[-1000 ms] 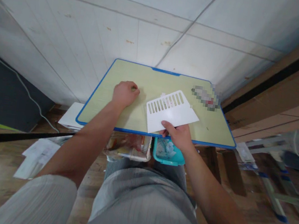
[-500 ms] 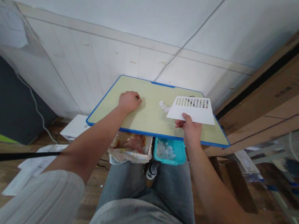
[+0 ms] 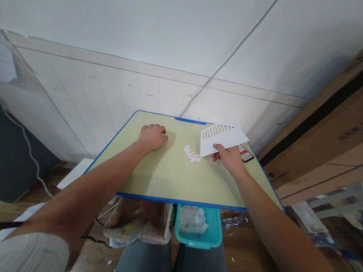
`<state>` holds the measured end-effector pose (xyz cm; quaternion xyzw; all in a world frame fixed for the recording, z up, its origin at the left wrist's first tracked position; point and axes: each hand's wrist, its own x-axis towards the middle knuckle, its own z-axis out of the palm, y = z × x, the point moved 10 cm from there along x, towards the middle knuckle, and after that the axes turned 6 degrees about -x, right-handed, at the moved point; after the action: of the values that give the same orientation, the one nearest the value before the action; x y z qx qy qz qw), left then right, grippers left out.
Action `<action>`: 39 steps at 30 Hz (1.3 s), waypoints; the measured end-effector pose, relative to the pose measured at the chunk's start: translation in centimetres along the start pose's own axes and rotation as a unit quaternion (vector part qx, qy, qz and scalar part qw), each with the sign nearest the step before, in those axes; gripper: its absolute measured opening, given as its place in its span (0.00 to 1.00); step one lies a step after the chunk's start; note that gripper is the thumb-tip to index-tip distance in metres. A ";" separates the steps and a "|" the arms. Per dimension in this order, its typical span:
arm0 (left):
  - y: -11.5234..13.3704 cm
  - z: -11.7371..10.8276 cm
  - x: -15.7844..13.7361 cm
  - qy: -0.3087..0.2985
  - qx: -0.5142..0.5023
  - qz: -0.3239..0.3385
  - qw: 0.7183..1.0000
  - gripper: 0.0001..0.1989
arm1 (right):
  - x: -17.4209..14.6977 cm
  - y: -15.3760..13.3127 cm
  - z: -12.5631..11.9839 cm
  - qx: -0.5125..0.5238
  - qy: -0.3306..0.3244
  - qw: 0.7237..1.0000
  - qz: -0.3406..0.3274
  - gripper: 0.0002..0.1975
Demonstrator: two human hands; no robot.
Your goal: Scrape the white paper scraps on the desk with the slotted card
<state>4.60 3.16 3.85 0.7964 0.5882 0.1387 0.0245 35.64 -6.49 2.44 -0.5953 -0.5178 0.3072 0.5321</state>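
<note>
A white sheet (image 3: 223, 142) with a row of slots cut near its far edge is in my right hand (image 3: 229, 157), pinched between thumb and fingers. It is held tilted above the right part of the pale yellow folding table (image 3: 168, 181), which has a blue rim. Beside the sheet's left corner lies a small scatter of white scraps (image 3: 192, 155). My left hand (image 3: 153, 136) rests on the left side of the tabletop, its fingers curled in, and nothing shows in it. Partly behind my right hand lies a phone (image 3: 247, 154) with a lit screen.
Below the table's near edge are a teal basket (image 3: 198, 243) with whitish scraps in it and a lined box (image 3: 140, 234) to its left. Tall cardboard boxes (image 3: 349, 119) lean on the right. A white wall (image 3: 134, 86) with a cable stands behind the table.
The view has shifted, showing more of the tabletop. My right hand has turned the sheet counterclockwise and brought it left towards the scraps, uncovering the phone. My left hand stays on the table.
</note>
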 end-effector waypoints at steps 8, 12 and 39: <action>1.2 2.2 2.1 0.022 -0.037 0.085 0.995 0.20 | 1.7 -0.4 3.8 -0.021 -0.161 0.986 -0.035 0.19; 1.2 2.8 1.7 0.019 -0.047 0.099 0.994 0.20 | 2.0 -0.5 4.1 -0.049 -0.145 0.987 -0.044 0.21; 1.7 2.6 1.6 0.023 -0.083 0.085 0.993 0.18 | -1.9 -2.8 5.8 -0.096 -0.174 0.979 -0.044 0.21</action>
<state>7.30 4.49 2.06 0.8352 0.5053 0.2070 0.0653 29.01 -6.75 3.39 -0.5576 -0.6553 0.3308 0.3877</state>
